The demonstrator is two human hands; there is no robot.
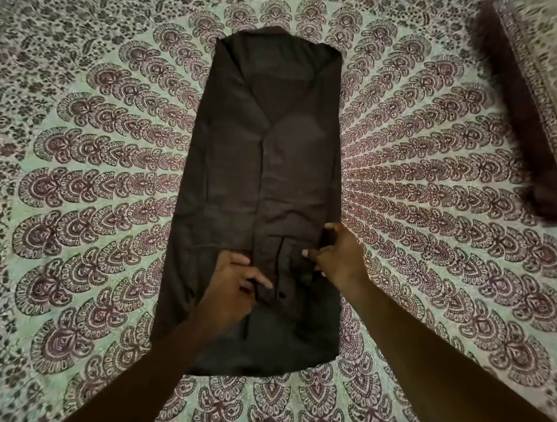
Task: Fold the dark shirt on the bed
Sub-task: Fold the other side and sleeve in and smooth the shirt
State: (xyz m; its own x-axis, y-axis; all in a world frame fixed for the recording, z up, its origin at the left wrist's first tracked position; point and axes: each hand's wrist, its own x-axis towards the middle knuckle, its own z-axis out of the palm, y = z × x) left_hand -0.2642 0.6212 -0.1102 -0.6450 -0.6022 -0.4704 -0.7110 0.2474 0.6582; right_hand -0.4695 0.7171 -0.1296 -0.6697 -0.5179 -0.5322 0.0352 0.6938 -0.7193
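Observation:
The dark shirt (261, 166) lies lengthwise in the middle of the bed, its sides folded inward into a long narrow strip with the collar at the far end. Both sleeves run down its middle. My left hand (234, 279) grips a sleeve cuff near the lower third of the shirt, fingers curled into the fabric. My right hand (336, 253) pinches the fabric by the shirt's right edge at about the same height. The hem lies nearest to me, partly under my left forearm.
The bed is covered by a patterned sheet (88, 191) in cream and maroon. A pillow (533, 100) in matching cloth lies at the right edge. A strip of floor shows at the bottom of the frame.

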